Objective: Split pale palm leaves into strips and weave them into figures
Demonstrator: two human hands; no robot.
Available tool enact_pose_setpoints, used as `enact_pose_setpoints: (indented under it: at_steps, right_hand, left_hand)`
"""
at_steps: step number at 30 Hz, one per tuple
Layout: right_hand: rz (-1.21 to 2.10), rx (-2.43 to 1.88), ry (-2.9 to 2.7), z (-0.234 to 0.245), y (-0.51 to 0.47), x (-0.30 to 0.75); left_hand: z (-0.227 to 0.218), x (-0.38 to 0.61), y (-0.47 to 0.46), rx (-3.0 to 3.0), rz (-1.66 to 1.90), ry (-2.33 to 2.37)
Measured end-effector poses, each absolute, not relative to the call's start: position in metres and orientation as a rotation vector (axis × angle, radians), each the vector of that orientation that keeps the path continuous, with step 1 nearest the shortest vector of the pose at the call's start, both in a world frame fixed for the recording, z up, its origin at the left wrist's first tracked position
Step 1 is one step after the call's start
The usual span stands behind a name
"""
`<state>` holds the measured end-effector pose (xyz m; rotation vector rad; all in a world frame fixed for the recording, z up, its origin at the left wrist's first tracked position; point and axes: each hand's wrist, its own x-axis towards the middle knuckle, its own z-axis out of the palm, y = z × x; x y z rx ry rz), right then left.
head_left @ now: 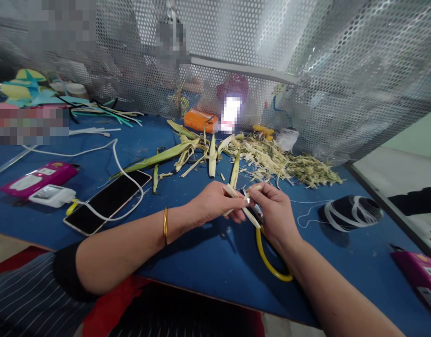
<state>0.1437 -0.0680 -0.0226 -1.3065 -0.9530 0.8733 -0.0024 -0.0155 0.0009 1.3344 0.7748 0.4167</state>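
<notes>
My left hand (215, 206) is closed in a pinch on a pale leaf strip (232, 192) above the blue table (208, 262). My right hand (276, 213) is closed too, gripping scissors with a yellow loop handle (267, 262) and pinching a short pale strip piece (254, 188). The scissor blades meet the strip between the two hands. A gold bangle (165, 226) sits on my left wrist.
Green and pale leaf strips (187, 154) and a heap of shredded trimmings (288, 161) lie beyond the hands. A phone (108, 201) on a white cable, a white charger (52, 195), pink devices (38, 178), an orange box (200, 120) and a black thread spool (352, 213) lie around. Perforated metal screens (341, 70) stand behind.
</notes>
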Motion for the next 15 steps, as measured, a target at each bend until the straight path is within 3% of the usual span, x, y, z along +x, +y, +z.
enact_pose_setpoints:
  at_steps: [4, 8, 15]
  right_hand:
    - [0.782, -1.484, -1.148, -0.014, -0.070, 0.151]
    - [0.484, -1.665, -1.538, -0.010, -0.076, 0.151]
    - [0.077, -1.532, -1.872, -0.015, -0.082, 0.141]
  left_hand:
    - [0.001, -0.001, -0.011, 1.178, 0.584, 0.878]
    - [0.000, -0.003, -0.004, 1.154, 0.694, 0.876]
    - [-0.006, 0.001, -0.005, 1.172, 0.763, 0.860]
